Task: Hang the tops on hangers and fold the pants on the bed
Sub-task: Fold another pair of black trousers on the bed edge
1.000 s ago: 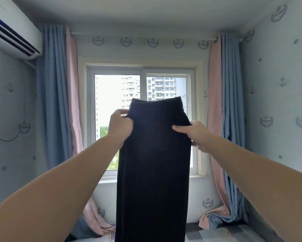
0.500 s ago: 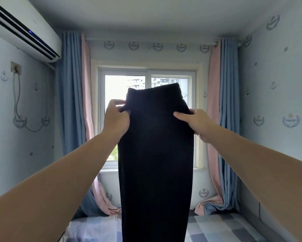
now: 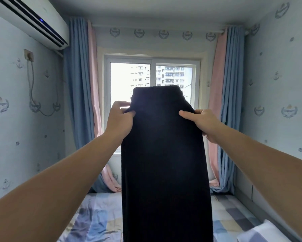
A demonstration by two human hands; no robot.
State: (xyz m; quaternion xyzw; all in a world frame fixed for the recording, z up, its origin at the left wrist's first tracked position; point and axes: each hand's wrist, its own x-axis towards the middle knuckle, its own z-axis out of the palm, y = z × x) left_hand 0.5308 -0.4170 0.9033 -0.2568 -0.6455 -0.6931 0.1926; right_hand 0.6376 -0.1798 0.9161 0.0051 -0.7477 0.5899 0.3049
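A pair of black pants [image 3: 164, 154] hangs straight down in front of me, waistband up, its lower end running out of the bottom of the frame. My left hand [image 3: 119, 117] pinches the left edge just below the waistband. My right hand [image 3: 201, 122] grips the right edge at the same height, thumb across the front of the cloth. Both arms are stretched out over the bed [image 3: 97, 217], which has a checked blue, grey and beige cover. No hangers or tops are in view.
A window [image 3: 152, 79] with blue and pink curtains [image 3: 80, 102] fills the far wall behind the pants. An air conditioner [image 3: 29, 20] is mounted high on the left wall. A white pillow [image 3: 265, 231] lies at the bed's lower right corner. Walls close in on both sides.
The view has tilted downward, bringing more of the bed into sight. The pants and both hands sit lower in the frame; the grip on both edges is unchanged.
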